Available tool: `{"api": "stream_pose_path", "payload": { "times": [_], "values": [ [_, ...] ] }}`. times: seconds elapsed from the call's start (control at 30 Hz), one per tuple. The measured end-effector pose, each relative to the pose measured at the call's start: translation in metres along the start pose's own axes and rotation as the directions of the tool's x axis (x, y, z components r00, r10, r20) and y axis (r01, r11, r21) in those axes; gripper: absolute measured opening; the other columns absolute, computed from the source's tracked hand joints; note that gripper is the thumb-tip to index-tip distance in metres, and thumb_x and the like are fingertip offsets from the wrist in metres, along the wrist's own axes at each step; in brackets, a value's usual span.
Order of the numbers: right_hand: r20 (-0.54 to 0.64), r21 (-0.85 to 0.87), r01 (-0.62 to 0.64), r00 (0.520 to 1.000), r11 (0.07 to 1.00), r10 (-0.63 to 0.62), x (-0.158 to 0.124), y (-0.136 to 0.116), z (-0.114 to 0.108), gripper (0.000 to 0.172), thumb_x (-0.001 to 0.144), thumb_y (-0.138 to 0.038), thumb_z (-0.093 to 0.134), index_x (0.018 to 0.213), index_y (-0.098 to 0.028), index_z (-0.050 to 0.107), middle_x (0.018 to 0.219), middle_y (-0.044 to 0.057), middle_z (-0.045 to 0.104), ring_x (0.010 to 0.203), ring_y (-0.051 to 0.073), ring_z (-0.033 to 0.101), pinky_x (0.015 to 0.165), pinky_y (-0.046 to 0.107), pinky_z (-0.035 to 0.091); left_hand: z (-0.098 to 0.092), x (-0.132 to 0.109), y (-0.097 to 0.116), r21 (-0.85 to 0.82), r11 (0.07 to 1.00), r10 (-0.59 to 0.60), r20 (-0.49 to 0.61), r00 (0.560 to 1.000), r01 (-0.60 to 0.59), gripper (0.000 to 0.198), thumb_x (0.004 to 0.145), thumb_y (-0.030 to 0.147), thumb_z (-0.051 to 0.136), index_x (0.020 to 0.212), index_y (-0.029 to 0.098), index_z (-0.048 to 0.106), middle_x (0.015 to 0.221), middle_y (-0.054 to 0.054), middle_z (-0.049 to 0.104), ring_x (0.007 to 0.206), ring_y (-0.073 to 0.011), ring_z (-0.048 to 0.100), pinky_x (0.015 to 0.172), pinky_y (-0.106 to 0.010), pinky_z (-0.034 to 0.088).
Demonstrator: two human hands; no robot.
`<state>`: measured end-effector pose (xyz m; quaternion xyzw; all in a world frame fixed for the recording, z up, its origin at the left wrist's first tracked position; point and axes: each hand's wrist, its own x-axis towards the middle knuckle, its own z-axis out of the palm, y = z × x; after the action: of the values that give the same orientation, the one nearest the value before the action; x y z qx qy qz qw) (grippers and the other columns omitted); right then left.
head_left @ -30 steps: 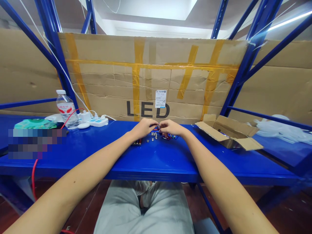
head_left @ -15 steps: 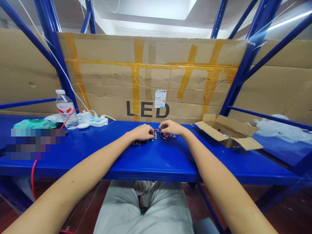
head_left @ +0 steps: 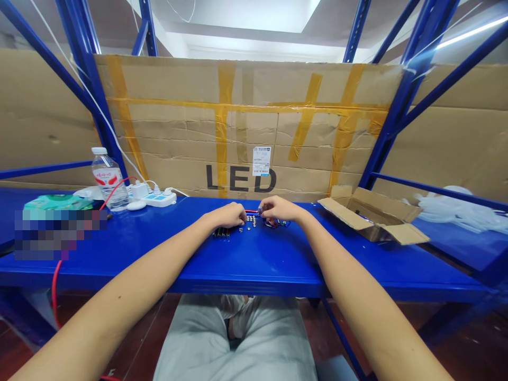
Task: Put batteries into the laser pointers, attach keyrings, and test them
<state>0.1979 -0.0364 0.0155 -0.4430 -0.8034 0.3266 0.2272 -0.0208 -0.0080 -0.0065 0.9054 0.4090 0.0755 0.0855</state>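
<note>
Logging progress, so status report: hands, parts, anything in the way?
Left hand beside small metal pieces. Right hand by thin wires, grip unclear. Pieces between hands.

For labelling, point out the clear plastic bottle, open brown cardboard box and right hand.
Clear plastic bottle (head_left: 107, 178), head view: its label.
Open brown cardboard box (head_left: 344, 215), head view: long left flap.
Right hand (head_left: 277, 208), head view: back of the hand.

- Place: a workshop, with warehouse-style fittings.
- Blue metal racking (head_left: 392, 119) with perforated posts (head_left: 357, 32).
- Blue workbench (head_left: 254, 264), bearing small silvery parts (head_left: 251, 218) and coloured wires (head_left: 274, 224).
- Cardboard sheet (head_left: 178, 135), 1, large, taped, printed "LED", with 1 barcoded label (head_left: 261, 161).
- Open cardboard box (head_left: 381, 209), 1.
- White power strip (head_left: 161, 199), 1.
- Tube light (head_left: 472, 34) overhead, 1.
</note>
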Motion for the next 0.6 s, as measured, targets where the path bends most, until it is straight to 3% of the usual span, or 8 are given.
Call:
{"api": "stream_pose_path", "payload": {
  "times": [0.17,0.27,0.33,0.43,0.6],
  "values": [
    [0.035,0.021,0.004,0.999,1.000,-0.005,0.000,-0.001,0.000,0.012,0.071,-0.007,0.058,0.079,-0.016,0.057,0.056,-0.004,0.060,0.048,0.011,0.057,0.049,0.022,0.048,-0.001,-0.001,0.003,0.025,0.999,-0.040,-0.015,0.999,0.041,0.010,0.073,0.017,0.064,0.078,0.015,0.073,0.074,-0.005,0.071,0.067,-0.0155,0.062,0.060,-0.024,0.040],
    [0.032,0.015,0.003,0.999,1.000,-0.003,0.000,0.000,0.000,0.013,0.070,-0.006,0.057,0.078,-0.016,0.057,0.057,-0.003,0.060,0.049,0.012,0.058,0.049,0.022,0.047,-0.004,-0.004,0.006,-0.035,0.999,0.004,-0.129,0.992,-0.008,0.010,0.076,0.020,0.064,0.081,0.015,0.072,0.075,-0.004,0.071,0.068,-0.0151,0.062,0.063,-0.025,0.042],
    [0.028,0.017,0.006,1.000,1.000,-0.007,0.001,0.000,0.001,0.013,0.070,-0.005,0.056,0.078,-0.016,0.057,0.056,-0.003,0.060,0.049,0.012,0.058,0.049,0.022,0.047,-0.006,-0.004,0.010,-0.077,0.991,0.085,-0.291,0.953,-0.112,0.013,0.081,0.021,0.061,0.086,0.016,0.071,0.080,-0.004,0.072,0.073,-0.0152,0.063,0.068,-0.025,0.044],
    [0.026,0.049,0.018,0.999,0.999,-0.019,0.001,0.002,0.002,0.014,0.069,-0.006,0.055,0.078,-0.017,0.057,0.057,-0.003,0.060,0.049,0.013,0.059,0.049,0.023,0.048,-0.003,-0.001,0.017,-0.072,0.968,0.177,-0.483,0.857,-0.241,0.014,0.086,0.019,0.059,0.091,0.017,0.071,0.086,-0.004,0.073,0.076,-0.0146,0.063,0.072,-0.026,0.046],
    [0.002,0.103,0.060,0.998,0.993,-0.061,0.003,0.005,0.000,0.011,0.069,-0.009,0.056,0.077,-0.017,0.057,0.060,-0.003,0.062,0.052,0.014,0.061,0.051,0.024,0.050,0.004,0.003,0.021,0.017,0.949,0.273,-0.545,0.793,-0.315,0.011,0.086,0.015,0.061,0.091,0.017,0.071,0.088,-0.004,0.074,0.077,-0.0149,0.065,0.076,-0.028,0.049]
  ]
}}
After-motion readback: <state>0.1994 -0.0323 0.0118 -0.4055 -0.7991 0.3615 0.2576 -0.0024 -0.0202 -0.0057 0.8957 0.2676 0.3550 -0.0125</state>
